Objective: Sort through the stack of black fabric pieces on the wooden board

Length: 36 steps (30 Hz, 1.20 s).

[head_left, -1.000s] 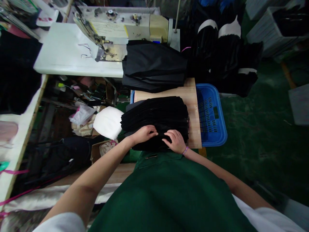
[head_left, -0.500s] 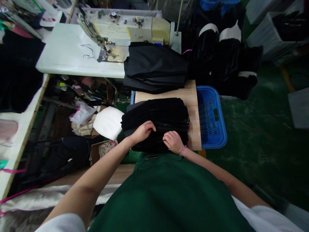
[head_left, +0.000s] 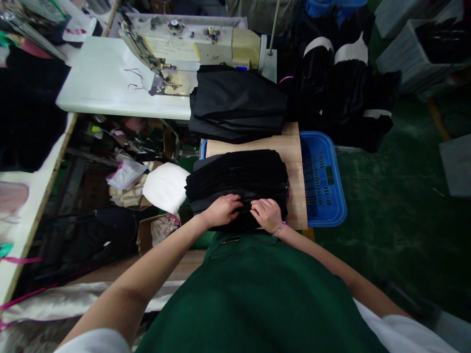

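A thick pile of black fabric pieces lies in front of me on a wooden board. My left hand is at the near part of the pile, its fingers curled onto the black cloth. Close beside it on the right, my right hand, with a beaded bracelet at the wrist, pinches the cloth too. Only a small gap separates the fingertips of the two hands. Folds and fingers hide the exact edge being held. Beyond the pile, another stack of dark fabric overlaps the sewing table's edge.
A sewing machine stands on the white table, with eyeglasses lying there. Under the board is a blue plastic basket. To the left are a white round pad and a cardboard box. Bundled black fabric is piled at the right.
My left hand has moved right and nearer to me, closing in on the right hand. The right hand has barely shifted and stays on the cloth.
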### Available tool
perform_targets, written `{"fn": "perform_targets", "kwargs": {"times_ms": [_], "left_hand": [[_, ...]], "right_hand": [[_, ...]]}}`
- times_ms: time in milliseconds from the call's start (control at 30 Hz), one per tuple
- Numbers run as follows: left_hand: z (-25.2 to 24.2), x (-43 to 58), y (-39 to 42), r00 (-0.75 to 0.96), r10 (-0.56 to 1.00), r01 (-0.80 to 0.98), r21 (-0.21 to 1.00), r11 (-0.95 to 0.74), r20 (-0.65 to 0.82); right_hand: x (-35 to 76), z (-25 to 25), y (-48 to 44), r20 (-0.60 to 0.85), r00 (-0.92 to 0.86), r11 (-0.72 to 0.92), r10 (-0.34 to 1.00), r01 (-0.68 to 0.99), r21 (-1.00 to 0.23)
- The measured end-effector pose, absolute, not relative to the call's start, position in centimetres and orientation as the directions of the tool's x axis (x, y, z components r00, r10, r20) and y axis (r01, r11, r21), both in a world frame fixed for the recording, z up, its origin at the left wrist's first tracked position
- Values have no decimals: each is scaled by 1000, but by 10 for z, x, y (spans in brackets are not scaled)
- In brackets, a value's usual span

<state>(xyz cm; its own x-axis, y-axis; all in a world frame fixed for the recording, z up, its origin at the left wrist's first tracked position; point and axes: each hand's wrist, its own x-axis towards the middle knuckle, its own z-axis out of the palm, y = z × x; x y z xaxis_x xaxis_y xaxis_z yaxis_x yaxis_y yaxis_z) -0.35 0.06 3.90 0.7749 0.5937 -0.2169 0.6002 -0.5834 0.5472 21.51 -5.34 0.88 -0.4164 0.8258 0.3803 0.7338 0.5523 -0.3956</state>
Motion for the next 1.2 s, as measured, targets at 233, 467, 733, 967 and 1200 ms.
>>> {"fn": "perform_targets", "kwargs": {"times_ms": [233, 467, 733, 967, 1200], "left_hand": [[31, 3, -4, 689, 701, 705, 390, -592, -182], [23, -15, 37, 712, 661, 548, 776, -313, -236], [35, -5, 57, 504, 854, 639, 721, -270, -127], [41, -14, 52, 669, 731, 510, 800, -318, -136], [48, -5, 57, 483, 871, 652, 701, -289, -90]], "right_hand": [[211, 14, -55, 381, -425, 562, 821, 718, -411], [220, 2, -61, 348, -526, 631, 776, 638, -441], [230, -27, -78, 250, -661, 691, 708, 573, -440], [228, -29, -76, 216, -687, 690, 694, 550, -470], [230, -20, -71, 178, -672, 652, 719, 562, -509]]}}
